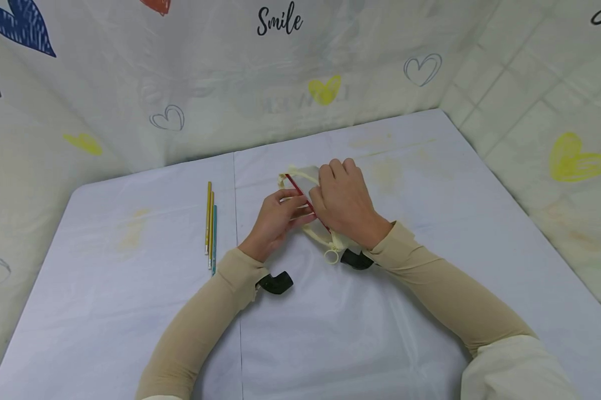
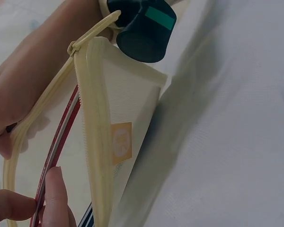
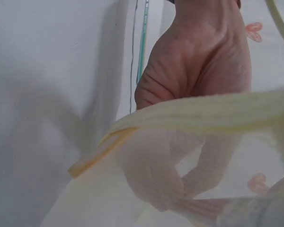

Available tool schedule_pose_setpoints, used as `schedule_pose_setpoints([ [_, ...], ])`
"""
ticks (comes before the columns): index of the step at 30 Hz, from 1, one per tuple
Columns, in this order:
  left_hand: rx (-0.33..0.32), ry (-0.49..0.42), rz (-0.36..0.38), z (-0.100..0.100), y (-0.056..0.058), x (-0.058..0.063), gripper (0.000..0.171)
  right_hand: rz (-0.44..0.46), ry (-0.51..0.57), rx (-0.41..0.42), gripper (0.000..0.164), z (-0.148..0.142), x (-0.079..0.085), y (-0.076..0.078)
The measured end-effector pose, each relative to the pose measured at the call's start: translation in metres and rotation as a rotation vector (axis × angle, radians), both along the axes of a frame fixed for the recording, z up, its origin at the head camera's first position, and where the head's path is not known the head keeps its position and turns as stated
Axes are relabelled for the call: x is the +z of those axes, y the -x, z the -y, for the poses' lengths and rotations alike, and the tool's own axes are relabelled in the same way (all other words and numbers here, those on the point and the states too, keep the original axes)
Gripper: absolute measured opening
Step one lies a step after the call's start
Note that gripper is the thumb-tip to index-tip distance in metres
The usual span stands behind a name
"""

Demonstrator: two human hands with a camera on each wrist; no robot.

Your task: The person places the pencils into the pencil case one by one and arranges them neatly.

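A pale yellow mesh zip pouch [image 2: 98, 142] is held with its mouth open, an orange label on its side. My left hand [image 1: 279, 218] pinches a red striped pencil [image 2: 62, 130] between thumb and fingers, and the pencil lies slanted within the pouch's mouth. On the far side, my right hand [image 1: 344, 197] grips the pouch's other zipper edge. A dark blue striped pencil [image 2: 86, 217] shows low in the pouch in the left wrist view. The zipper's ring pull [image 1: 331, 256] hangs at the near end. In the right wrist view, the mesh partly veils the left hand's fingers.
Two yellow pencils [image 1: 209, 216] and a teal pencil [image 1: 214, 239] lie side by side on the white-covered table [image 1: 130, 311], left of the hands. A patterned curtain [image 1: 220, 66] stands behind the table. Dark wrist cameras [image 1: 276, 283] sit under both wrists.
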State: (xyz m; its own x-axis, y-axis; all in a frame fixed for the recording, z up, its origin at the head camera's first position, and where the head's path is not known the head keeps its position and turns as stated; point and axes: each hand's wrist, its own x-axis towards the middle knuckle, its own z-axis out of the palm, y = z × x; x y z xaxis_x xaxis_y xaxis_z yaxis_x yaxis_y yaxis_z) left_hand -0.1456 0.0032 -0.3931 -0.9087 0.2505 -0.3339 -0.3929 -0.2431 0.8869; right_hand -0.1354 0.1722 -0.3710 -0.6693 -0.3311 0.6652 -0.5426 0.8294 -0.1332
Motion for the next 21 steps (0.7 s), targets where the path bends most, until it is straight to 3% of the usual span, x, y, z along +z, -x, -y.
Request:
schedule_pose_setpoints([
  [6, 0.001, 0.022, 0.011, -0.0022, 0.0017, 0.0003, 0.043, 0.009, 0.007, -0.005, 0.022, 0.0014, 0.0000, -0.0008],
  [14, -0.001, 0.050, 0.022, -0.0040, 0.0029, 0.0004, 0.028, 0.015, -0.007, -0.006, 0.021, 0.0024, 0.0015, -0.0020],
  [21, -0.014, 0.055, 0.011, -0.0022, 0.0013, 0.0000, 0.034, 0.014, -0.004, -0.013, 0.023, 0.0007, 0.0009, -0.0013],
])
